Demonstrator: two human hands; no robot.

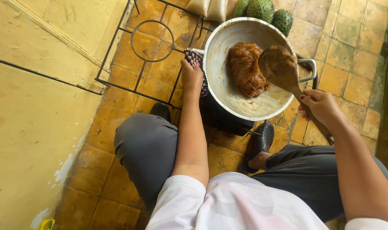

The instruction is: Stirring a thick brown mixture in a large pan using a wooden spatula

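While the brown paste [245, 68] lies inside the metal pot [228, 91], the wooden paddle [281, 68] hangs over it, its handle clenched in the right hand [319, 106] just beside the pot's near rim. With arm stretched forward, the left hand [191, 76] grips the pot's left handle through a checkered cloth [196, 59].
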